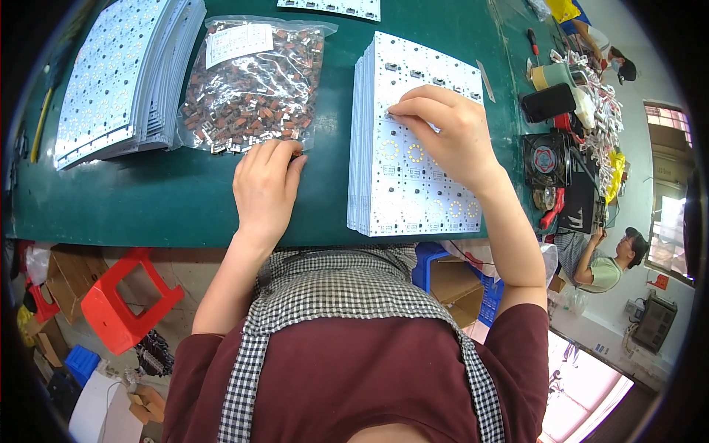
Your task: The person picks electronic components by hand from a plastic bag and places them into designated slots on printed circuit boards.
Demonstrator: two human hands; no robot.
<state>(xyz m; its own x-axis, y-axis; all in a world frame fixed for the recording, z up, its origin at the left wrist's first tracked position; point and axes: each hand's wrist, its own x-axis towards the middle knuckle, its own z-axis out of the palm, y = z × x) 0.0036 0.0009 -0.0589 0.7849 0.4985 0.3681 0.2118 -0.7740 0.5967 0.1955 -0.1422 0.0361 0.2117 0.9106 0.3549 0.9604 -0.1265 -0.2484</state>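
Note:
My right hand [454, 133] is over a stack of white circuit boards [425, 203], thumb and forefinger pinched together at the top board's left side. Whatever is in that pinch is too small to name. Along the board's upper part runs a row of small metal-and-black connectors [416, 74]. My left hand [262, 184] lies at the near edge of a clear plastic bag [251, 88] full of small brown-and-silver connectors, some of them loose at its mouth. Its fingers are curled and closed, and what they hold, if anything, is hidden.
A taller stack of white circuit boards [111, 74] stands at the left on the green table [310, 214]. Another board [332, 7] lies at the far edge. To the right are a black phone [548, 103], a small fan [545, 160] and heaped white parts. Two people sit beyond.

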